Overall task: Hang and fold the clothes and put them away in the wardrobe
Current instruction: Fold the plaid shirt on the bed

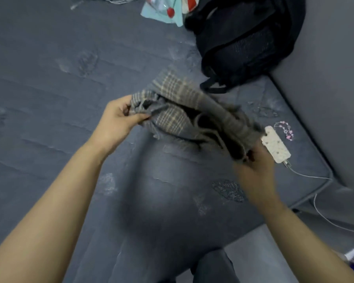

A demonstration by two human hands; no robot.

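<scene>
A grey plaid scarf (pixel 184 111) with beige checks and fringed ends hangs folded between both hands, a little above the dark grey bed (pixel 49 78). My left hand (pixel 119 117) grips its left end, fingers pinched on the fringe. My right hand (pixel 255 168) holds the right end from below, somewhat blurred. The scarf sags in loose layers between them.
A black backpack (pixel 245 41) lies at the back right of the bed. A pale green garment with red dots (pixel 164 11) lies behind it. A phone in a white case (pixel 276 144) with a cable and a pink bead strap (pixel 286 129) rests by the bed's right edge.
</scene>
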